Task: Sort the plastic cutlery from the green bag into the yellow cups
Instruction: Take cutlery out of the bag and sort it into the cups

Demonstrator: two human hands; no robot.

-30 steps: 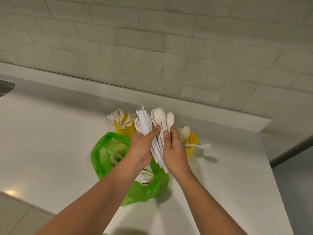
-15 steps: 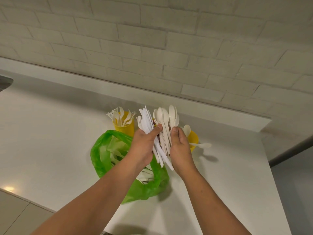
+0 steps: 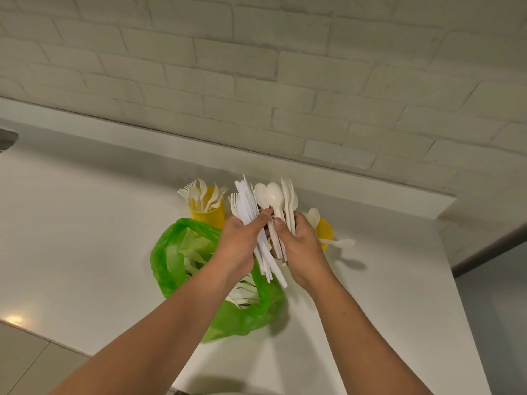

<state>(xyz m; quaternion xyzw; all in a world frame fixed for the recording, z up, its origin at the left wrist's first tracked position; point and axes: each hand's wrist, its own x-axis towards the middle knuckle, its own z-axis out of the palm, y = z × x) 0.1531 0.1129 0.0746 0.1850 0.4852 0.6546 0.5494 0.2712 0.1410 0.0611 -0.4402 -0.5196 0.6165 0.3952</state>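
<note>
**A mixed fistful above the bag**

Both hands hold one fanned bunch of plastic cutlery (image 3: 264,253) in the air, over the far edge of the green bag (image 3: 171,260) and in front of the cups. The left hand (image 3: 238,243) is curled round the flat white knives (image 3: 245,201) and at least one fork (image 3: 234,200), with its thumb laid across them. The right hand (image 3: 302,249) is curled round the handles of the spoons (image 3: 274,196), its thumb pressing at a spoon's neck.

These pieces look feather-light, thin and smooth. I judge them stiff enough to keep their shape but apt to flex and slide past one another (a loose fan like this could shed a piece easily). The handles are the place to take hold, pinched mid-shaft, leaving the heads free to tell the kinds apart. Tines and knife tips would likely snap if bent.

The bag slumps open on the white counter (image 3: 85,238), soft film with more white cutlery inside. The left yellow cup (image 3: 209,216), just behind the bag, holds forks (image 3: 199,195), tines up. The right yellow cup (image 3: 325,230), half hidden by the right hand, holds spoons, and one spoon (image 3: 343,242) juts sideways over its rim. Whether another cup stands behind the bunch, I cannot tell.
</note>
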